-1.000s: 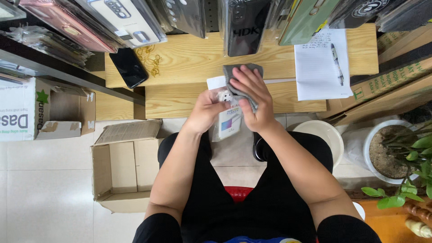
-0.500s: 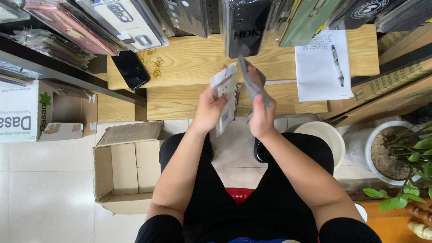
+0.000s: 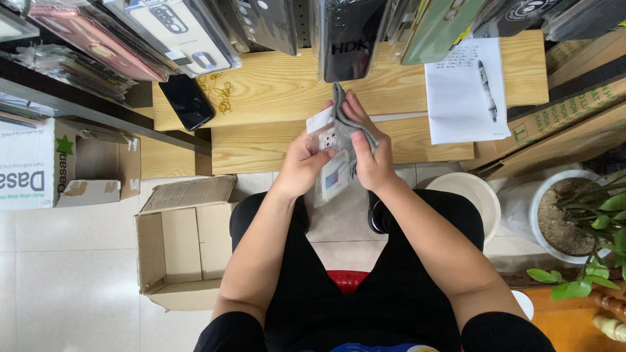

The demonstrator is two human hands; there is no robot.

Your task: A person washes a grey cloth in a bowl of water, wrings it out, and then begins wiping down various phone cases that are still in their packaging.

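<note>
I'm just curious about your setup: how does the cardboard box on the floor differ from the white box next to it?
The cardboard box is plain brown, while the white box has green printing and a green star. The cardboard box lies with its opening facing the camera, inside showing; the white box shows its printed side, with its opening turned to the right. The cardboard box is nearer the person's left hand. Both have open flaps and sit on the tiled floor.

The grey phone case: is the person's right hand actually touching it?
Touching. The head view shows the right hand with its fingers wrapped around the grey phone case, gripping it along one edge.
</note>
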